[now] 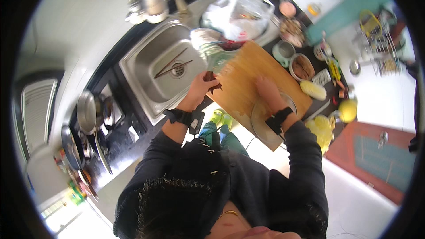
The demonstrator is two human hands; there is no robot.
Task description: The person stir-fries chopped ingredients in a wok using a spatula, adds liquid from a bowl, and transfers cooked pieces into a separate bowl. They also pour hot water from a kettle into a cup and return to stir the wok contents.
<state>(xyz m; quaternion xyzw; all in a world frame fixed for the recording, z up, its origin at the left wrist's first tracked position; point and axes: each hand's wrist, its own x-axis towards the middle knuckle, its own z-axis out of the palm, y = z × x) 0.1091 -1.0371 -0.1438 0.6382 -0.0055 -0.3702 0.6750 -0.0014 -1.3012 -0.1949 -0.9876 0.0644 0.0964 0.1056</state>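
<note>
My left hand (198,88) grips a dark brown piece (210,79), perhaps food, at the near left edge of a wooden cutting board (237,83). My right hand (266,90) is over the board, knuckles up and blurred, its fingertips hidden. Whether it holds anything does not show. Beneath my right forearm, a round clear glass plate or lid (257,119) lies on the board's near part. Both wrists wear black straps.
Left of the board, a steel sink (141,63) holds a pair of chopsticks (172,69) by the drain. Behind stands a white plastic bag (220,16). To the right are a mug (284,50), a bowl of brown food (301,67) and a yellow bag (321,131). Pans (87,111) sit far left.
</note>
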